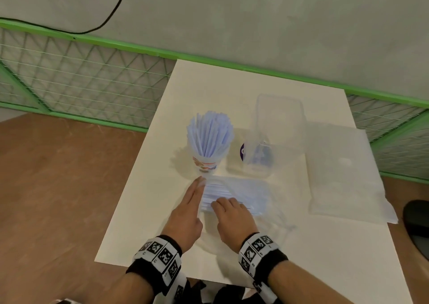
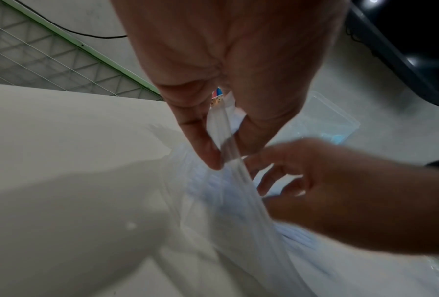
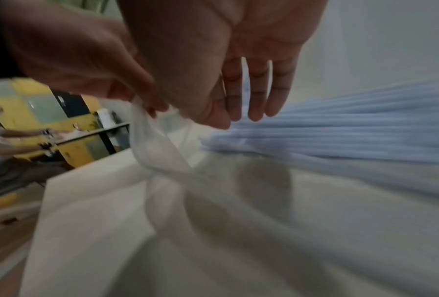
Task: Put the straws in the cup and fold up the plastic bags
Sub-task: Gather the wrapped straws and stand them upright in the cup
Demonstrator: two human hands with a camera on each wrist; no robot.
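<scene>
- The left hand (image 2: 220,84) is pinching the clear edge of the plastic bag (image 1: 250,194) between thumb and fingertips, as the left wrist view shows, and is holding it up off the bench (image 1: 144,187).
- The right hand (image 1: 232,218) is reaching with loosely bent fingers toward the loose straws (image 1: 218,196) in the bag's mouth; whether it is gripping any is not clear, since both wrist views are blurred there.
- The bag is lying just in front of the cup (image 1: 206,162), which is already standing packed with straws (image 1: 210,134) fanning well above its rim.
- Risk: the cup is looking top-heavy, and the left hand's fingertips are working right beside its base, so a nudge could be tipping it and spilling the lot.
- Risk: with the film being thin and slippery, the pinch could be slipping, letting the mouth collapse over the straws.
- Risk: pulling the bag too briskly could be rolling straws off the near edge of the bench.
- Risk: there is little room left in the cup, so forcing in more could be pushing others out.
- A second bag (image 1: 343,171) is lying flat to the right, apparently unfolded.
</scene>
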